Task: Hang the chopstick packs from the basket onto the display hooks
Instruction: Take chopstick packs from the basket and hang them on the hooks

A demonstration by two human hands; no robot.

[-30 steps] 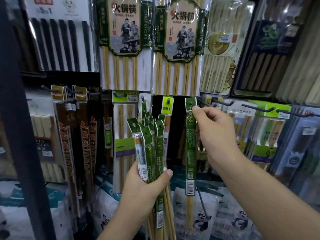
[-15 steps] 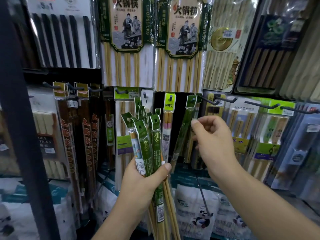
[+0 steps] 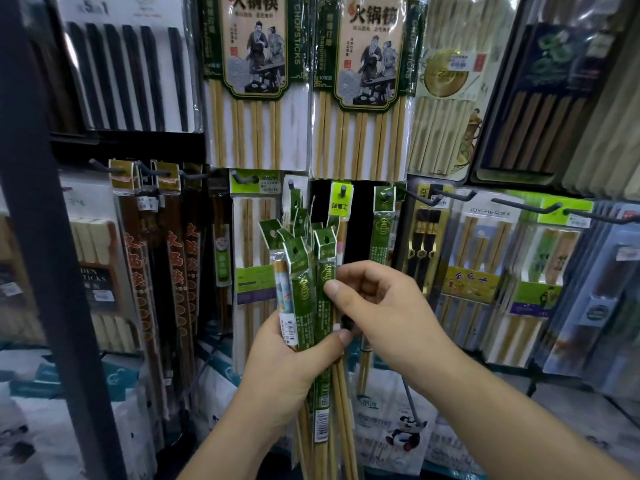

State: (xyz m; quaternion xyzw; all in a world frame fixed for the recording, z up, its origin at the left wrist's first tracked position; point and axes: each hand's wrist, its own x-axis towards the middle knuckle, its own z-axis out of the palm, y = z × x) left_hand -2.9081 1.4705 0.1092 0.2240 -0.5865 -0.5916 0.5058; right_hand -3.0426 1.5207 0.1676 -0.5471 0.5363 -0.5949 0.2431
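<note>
One green chopstick pack (image 3: 383,223) newly hung above it, the right hand (image 3: 377,306) returns, pinching another from the left hand (image 3: 294,362)'s gripped bundle (image 3: 304,271).

I read "CHOPSTICKS" on the tall green-edged pack (image 3: 254,64) overhead, "JOY-HER" on a white-topped pack (image 3: 485,216) at right.

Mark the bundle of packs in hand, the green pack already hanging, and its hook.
bundle of packs (image 3: 304,289): head view, green sleeve.
hanging green pack (image 3: 382,233): head view, printed label.
hook (image 3: 388,194): head view, tip.
</note>
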